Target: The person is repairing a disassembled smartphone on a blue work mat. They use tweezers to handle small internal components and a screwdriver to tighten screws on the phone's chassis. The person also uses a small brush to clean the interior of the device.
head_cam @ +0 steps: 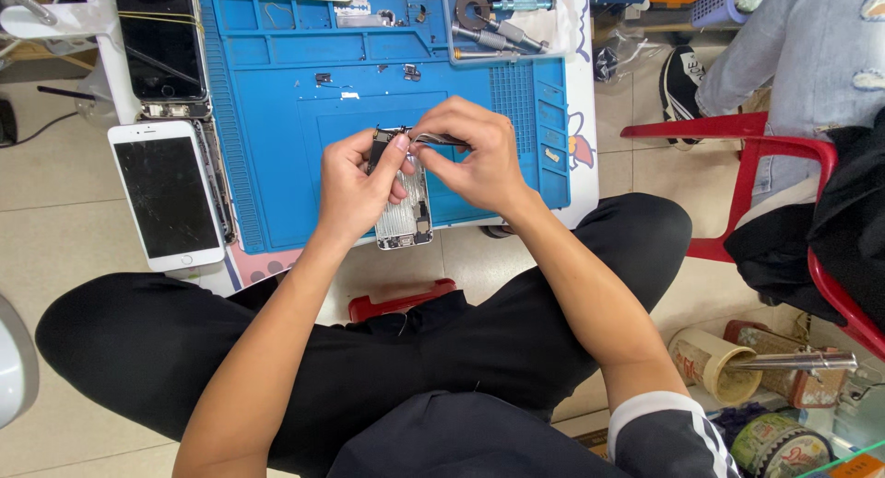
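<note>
From my feed I look down on a floor of pale beige tiles point(55, 247) with thin grout lines, evenly lit with soft shadows. A low white tabletop point(583, 118) sits in the upper middle, most of it covered by a blue work mat point(277, 146). To the right stands a red plastic chair point(765, 155) draped with dark cloth. Tins and jars point(728, 367) crowd the lower right corner.
</note>
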